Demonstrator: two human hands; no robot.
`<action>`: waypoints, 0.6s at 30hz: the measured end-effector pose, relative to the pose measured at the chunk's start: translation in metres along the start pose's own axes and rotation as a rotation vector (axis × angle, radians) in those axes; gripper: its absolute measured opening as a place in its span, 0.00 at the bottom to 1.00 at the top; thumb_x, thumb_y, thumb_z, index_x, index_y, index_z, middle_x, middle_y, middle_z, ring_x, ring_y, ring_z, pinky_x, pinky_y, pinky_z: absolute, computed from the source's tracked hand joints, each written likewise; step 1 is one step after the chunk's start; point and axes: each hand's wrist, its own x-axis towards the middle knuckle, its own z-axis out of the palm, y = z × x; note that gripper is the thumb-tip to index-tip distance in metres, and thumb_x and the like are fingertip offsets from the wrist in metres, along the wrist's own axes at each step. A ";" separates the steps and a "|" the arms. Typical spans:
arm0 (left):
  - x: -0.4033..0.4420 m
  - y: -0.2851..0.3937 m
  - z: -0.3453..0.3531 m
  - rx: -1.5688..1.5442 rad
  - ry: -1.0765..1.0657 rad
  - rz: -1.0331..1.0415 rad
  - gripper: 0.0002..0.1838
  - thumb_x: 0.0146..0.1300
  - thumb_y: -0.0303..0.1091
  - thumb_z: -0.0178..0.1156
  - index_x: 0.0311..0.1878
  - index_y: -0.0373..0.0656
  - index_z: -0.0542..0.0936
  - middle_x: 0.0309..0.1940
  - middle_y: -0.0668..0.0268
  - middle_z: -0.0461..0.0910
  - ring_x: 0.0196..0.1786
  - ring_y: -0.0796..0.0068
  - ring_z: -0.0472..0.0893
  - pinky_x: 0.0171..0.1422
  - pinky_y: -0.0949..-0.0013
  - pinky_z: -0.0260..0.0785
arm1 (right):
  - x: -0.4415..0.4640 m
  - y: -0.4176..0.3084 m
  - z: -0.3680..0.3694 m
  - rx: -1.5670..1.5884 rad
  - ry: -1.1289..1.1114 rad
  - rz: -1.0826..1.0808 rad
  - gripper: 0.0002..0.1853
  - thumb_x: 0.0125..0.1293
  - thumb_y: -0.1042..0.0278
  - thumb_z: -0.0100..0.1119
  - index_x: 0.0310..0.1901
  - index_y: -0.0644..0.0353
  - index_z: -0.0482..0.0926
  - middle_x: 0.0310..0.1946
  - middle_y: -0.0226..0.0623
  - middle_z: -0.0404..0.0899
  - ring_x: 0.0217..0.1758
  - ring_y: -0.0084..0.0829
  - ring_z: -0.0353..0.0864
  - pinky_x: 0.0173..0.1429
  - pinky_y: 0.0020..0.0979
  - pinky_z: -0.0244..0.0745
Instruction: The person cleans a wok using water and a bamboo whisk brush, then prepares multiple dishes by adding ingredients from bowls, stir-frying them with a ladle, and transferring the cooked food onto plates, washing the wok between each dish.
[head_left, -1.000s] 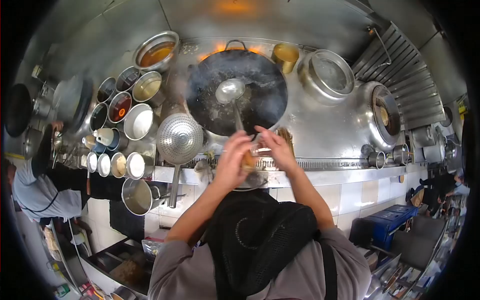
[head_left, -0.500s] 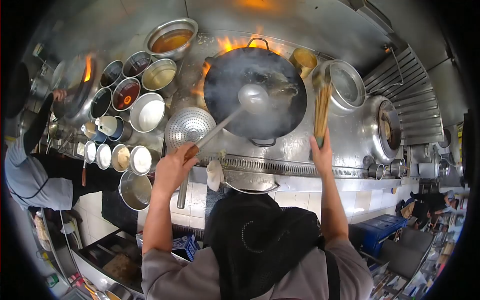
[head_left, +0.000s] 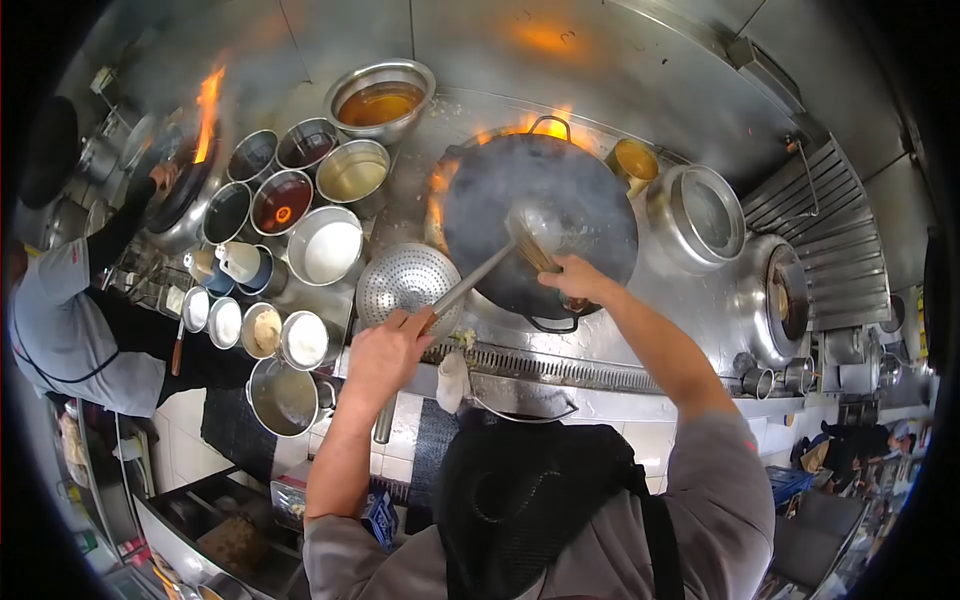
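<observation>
My left hand (head_left: pixel 385 352) is closed round the handle of a long metal ladle (head_left: pixel 472 282). The ladle's bowl reaches into the steaming black wok (head_left: pixel 482 205), which sits over flames. In my right hand (head_left: pixel 582 280) is a bamboo wok brush (head_left: pixel 537 256), gripped at its near end. The brush's bristles point into the wok and meet the ladle's bowl; steam blurs the exact contact. Just beyond my left hand lies a round perforated skimmer (head_left: pixel 400 285), its handle passing beneath that hand.
Pots of sauces and seasonings, one a white-filled pot (head_left: pixel 328 247), crowd the left side. A bowl of amber liquid (head_left: pixel 380 103) stands behind them. Right of the wok are a steel pot (head_left: pixel 697 220) and another burner (head_left: pixel 778 298). A co-worker (head_left: pixel 85 325) works at the far left beside a flame.
My right hand has brought the brush leftward from the wok's right side down into the wok, against the ladle's bowl. My left hand still holds the ladle. The view has shifted slightly.
</observation>
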 end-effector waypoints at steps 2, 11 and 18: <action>0.000 -0.002 -0.006 0.008 -0.034 -0.009 0.19 0.59 0.36 0.66 0.55 0.49 0.78 0.35 0.60 0.82 0.36 0.54 0.84 0.38 0.57 0.77 | -0.009 0.002 -0.035 -0.058 -0.080 -0.129 0.34 0.65 0.46 0.59 0.69 0.49 0.67 0.56 0.57 0.77 0.58 0.58 0.77 0.60 0.49 0.73; -0.026 -0.058 0.101 -1.609 -0.411 -0.682 0.26 0.70 0.52 0.57 0.63 0.45 0.73 0.32 0.65 0.81 0.29 0.72 0.80 0.30 0.70 0.70 | 0.012 0.026 -0.035 0.443 0.754 0.136 0.38 0.66 0.45 0.57 0.74 0.45 0.57 0.56 0.57 0.76 0.53 0.59 0.79 0.56 0.52 0.75; -0.032 -0.022 0.140 -1.984 -0.537 -0.671 0.18 0.76 0.47 0.50 0.58 0.44 0.71 0.31 0.67 0.71 0.23 0.82 0.66 0.22 0.81 0.54 | -0.063 -0.022 0.012 -0.280 0.127 -0.394 0.40 0.68 0.43 0.54 0.76 0.37 0.48 0.51 0.50 0.76 0.42 0.53 0.84 0.49 0.49 0.80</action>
